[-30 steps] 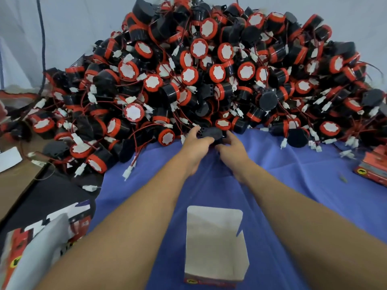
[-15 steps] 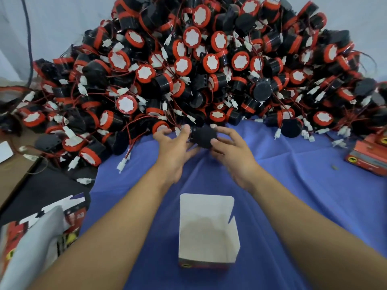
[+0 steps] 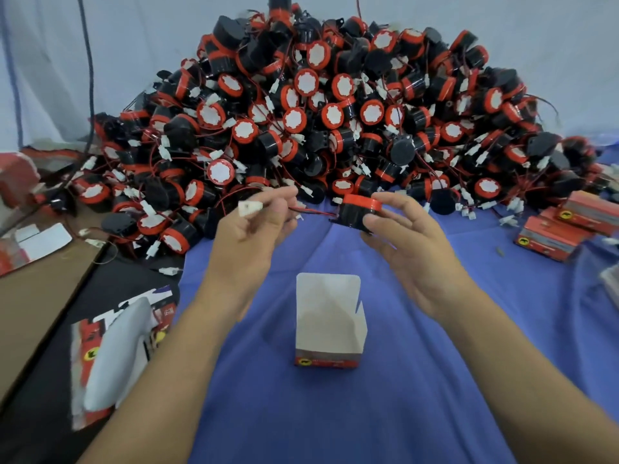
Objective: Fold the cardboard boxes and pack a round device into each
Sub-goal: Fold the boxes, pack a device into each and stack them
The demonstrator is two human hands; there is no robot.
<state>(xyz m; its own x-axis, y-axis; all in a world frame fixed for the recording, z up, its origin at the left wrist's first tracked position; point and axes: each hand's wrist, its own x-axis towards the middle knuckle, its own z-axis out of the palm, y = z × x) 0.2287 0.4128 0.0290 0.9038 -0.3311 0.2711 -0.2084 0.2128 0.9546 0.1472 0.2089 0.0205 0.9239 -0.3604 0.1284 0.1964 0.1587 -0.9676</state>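
Open box (image 3: 330,316) upright on blue cloth (image 3: 402,380). Beyond it, left hand (image 3: 249,226) pinches the wire's white plug (image 3: 249,208); right hand (image 3: 402,236) grips the round device (image 3: 358,212), held above the cloth. Behind: heaped pile (image 3: 335,112); closed boxes (image 3: 562,229) at right.

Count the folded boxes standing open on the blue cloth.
1: the open box stands upright on the blue cloth, between the person's forearms. The device pile could hide others.
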